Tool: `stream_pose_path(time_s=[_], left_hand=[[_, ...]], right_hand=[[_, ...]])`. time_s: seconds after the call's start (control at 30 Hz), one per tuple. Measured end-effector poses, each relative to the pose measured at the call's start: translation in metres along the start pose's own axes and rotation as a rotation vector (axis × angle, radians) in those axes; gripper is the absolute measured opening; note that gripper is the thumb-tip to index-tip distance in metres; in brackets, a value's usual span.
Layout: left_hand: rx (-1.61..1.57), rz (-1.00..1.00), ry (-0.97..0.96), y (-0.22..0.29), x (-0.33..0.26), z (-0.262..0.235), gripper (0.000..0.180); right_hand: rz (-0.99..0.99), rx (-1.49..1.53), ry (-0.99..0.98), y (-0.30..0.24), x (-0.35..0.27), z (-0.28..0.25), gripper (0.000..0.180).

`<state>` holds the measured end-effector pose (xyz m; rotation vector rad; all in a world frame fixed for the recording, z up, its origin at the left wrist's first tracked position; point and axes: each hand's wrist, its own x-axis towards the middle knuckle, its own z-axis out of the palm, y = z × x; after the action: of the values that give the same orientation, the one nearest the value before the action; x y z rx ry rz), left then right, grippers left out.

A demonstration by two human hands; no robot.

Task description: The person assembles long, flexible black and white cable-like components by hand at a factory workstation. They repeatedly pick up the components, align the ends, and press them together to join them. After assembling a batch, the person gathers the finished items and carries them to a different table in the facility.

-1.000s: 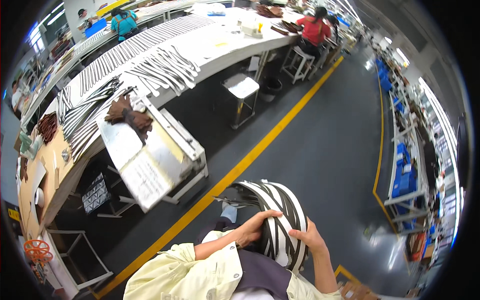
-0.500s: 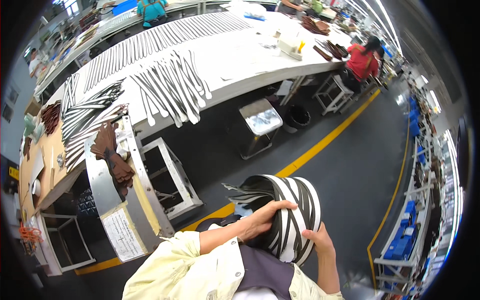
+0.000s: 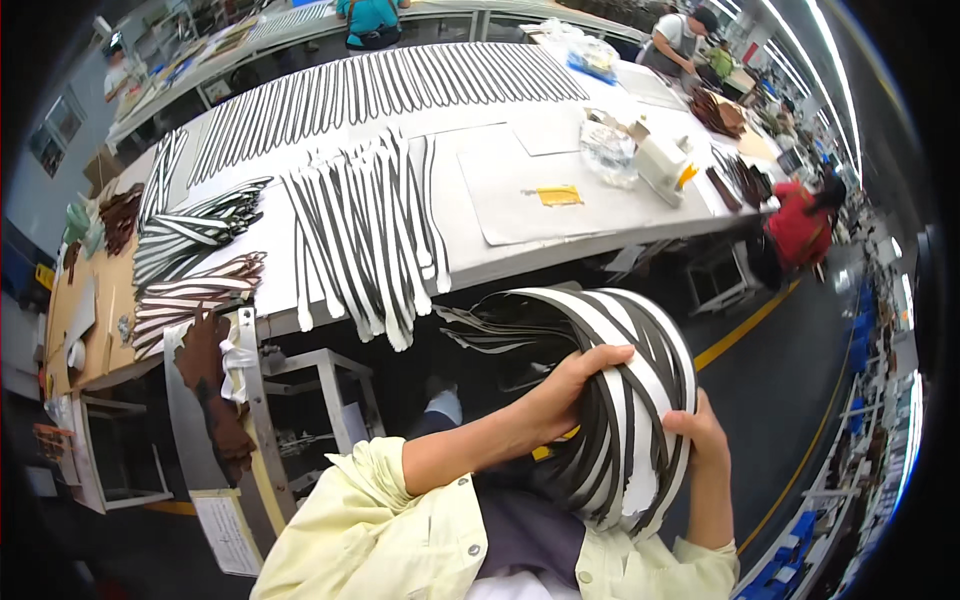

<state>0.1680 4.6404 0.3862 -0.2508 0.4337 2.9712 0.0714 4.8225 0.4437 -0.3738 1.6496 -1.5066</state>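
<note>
A thick bundle of dark and white strips [image 3: 628, 385] bends over in an arch in front of my body. Around its left side closes my left hand [image 3: 580, 385], thumb on top of the strips. My right hand [image 3: 698, 430] grips the bundle's right side, its thumb pressed on the outer face. The fingers of both hands are partly hidden behind the strips. Loose strip ends fan out at the bundle's left, near the table edge. On the white table [image 3: 470, 255] lies a heap of similar strips [image 3: 365, 240], its white ends hanging over the front edge.
Behind the heap runs a long row of looped strips [image 3: 390, 85]. Striped bundles [image 3: 200, 230] lie at the left, near a metal stand [image 3: 262, 430] carrying brown pieces [image 3: 212, 390]. A white stool frame [image 3: 330, 390] stands below. A person in red [image 3: 800, 225] sits at the right.
I have moved closer to the white table, which now appears larger and nearer. Both hands still hold the bundle, which has shifted right and up in view.
</note>
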Motion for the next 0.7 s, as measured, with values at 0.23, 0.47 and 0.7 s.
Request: stream_pose_path(time_s=[0.23, 0.47, 0.7], left_hand=[[-0.077, -0.143, 0.093, 0.115, 0.104, -0.021, 0.039], [0.157, 0.018, -0.027, 0.293, 0.242, -0.013, 0.046], [0.424, 0.094, 0.104, 0.431, 0.343, -0.009, 0.058]], right_hand=[[0.067, 0.027, 0.099, -0.048, 0.131, -0.008, 0.063], [-0.251, -0.127, 0.118, -0.16, 0.306, -0.001, 0.048], [-0.539, -0.128, 0.108, -0.213, 0.48, -0.018, 0.05]])
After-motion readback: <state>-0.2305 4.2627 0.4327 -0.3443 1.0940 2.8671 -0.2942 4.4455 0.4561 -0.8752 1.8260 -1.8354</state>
